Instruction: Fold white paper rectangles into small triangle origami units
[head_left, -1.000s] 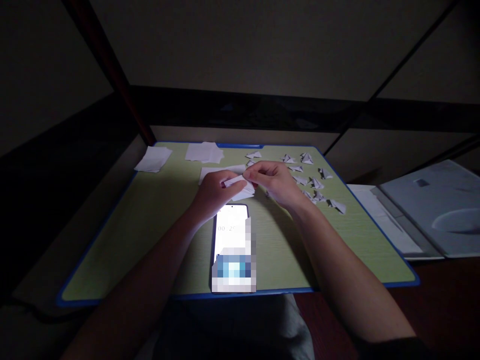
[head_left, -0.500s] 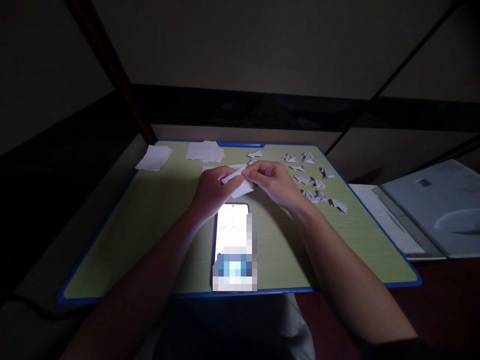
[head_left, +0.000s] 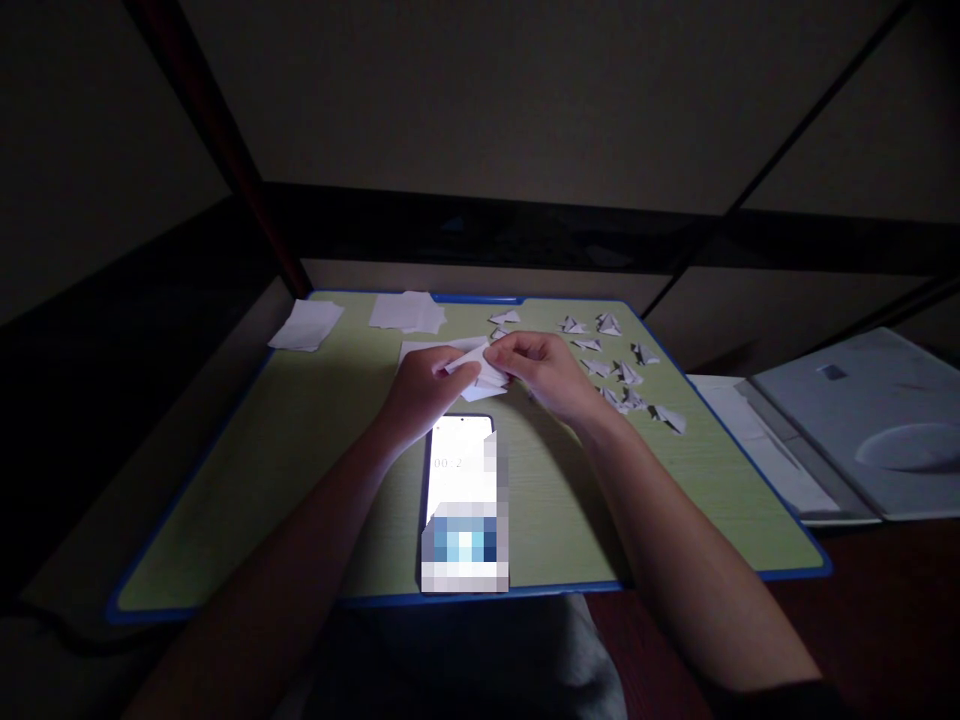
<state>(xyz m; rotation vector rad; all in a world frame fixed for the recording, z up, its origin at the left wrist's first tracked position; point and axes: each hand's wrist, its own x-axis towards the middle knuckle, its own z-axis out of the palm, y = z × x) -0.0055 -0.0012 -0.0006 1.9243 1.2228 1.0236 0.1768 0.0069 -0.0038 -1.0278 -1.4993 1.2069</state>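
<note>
Both hands meet over the far middle of a green board with a blue rim (head_left: 225,470). My left hand (head_left: 424,390) and my right hand (head_left: 544,370) pinch the same small white paper slip (head_left: 480,368) between thumbs and fingertips, holding it just above the board. A lit phone (head_left: 461,500) lies flat right below the hands. Several small folded white paper pieces (head_left: 619,370) are scattered to the right of my right hand.
Two small stacks of white paper sheets (head_left: 306,325) (head_left: 405,312) lie at the board's far left. A grey folder or book (head_left: 862,430) rests off the board on the right. The room is dark; dark beams cross behind the board.
The hands have stayed together on the paper slip, working it slightly. The whole view has shifted a little as my head moved.
</note>
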